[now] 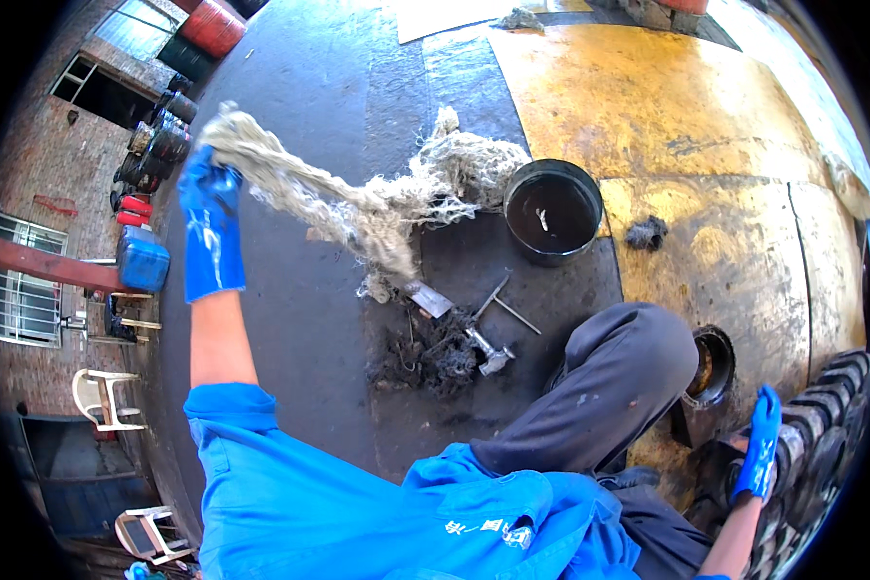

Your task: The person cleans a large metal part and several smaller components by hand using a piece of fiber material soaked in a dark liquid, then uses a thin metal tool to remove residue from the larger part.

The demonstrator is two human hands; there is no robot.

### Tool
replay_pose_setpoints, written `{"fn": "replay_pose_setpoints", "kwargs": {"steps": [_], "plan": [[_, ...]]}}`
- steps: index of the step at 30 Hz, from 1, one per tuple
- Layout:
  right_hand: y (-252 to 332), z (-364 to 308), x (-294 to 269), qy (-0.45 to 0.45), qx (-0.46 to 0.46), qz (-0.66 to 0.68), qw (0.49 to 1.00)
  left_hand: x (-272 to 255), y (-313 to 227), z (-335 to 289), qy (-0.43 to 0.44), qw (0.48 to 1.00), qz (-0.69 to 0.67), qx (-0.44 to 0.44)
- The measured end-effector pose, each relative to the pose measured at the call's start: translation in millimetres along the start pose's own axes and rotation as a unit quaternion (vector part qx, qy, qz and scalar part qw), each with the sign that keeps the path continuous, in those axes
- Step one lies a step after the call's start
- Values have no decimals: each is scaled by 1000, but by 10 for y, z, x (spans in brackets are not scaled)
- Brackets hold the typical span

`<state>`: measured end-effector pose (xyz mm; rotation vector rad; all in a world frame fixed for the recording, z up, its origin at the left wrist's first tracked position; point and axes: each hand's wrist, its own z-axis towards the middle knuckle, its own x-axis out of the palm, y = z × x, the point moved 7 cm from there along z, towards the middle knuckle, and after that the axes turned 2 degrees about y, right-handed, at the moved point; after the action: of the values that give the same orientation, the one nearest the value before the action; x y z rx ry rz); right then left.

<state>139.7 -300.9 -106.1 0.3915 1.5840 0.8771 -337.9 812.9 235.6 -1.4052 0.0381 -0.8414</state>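
Left hand (209, 227): blue-gloved, arm outstretched, fingers clamped on frayed grey rag bundle (377, 208).
Right hand (759, 445): blue-gloved, fingers together, resting flat on black ribbed rubber track (826, 425).
Black round metal can (553, 211): holds dark liquid.

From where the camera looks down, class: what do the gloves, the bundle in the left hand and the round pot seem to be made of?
Gloves: probably rubber or coated plastic; smooth, slightly shiny blue, creased at the cuff.
Bundle: seemingly waste cotton or rope fibre; pale, frayed, stringy strands, dirty grey in places.
Pot: likely metal; thin rigid black rim, dark liquid inside.
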Motion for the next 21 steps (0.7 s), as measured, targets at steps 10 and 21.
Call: {"fn": "replay_pose_setpoints", "kwargs": {"steps": [10,21], "plan": [[5365,1038,1098,80,-161,224,958,1413,-2187,-372,-37,970,90,224],[7163,-721,4476,294,-330,124,889,1516,-2307,-606,-19,953,156,260]]}}
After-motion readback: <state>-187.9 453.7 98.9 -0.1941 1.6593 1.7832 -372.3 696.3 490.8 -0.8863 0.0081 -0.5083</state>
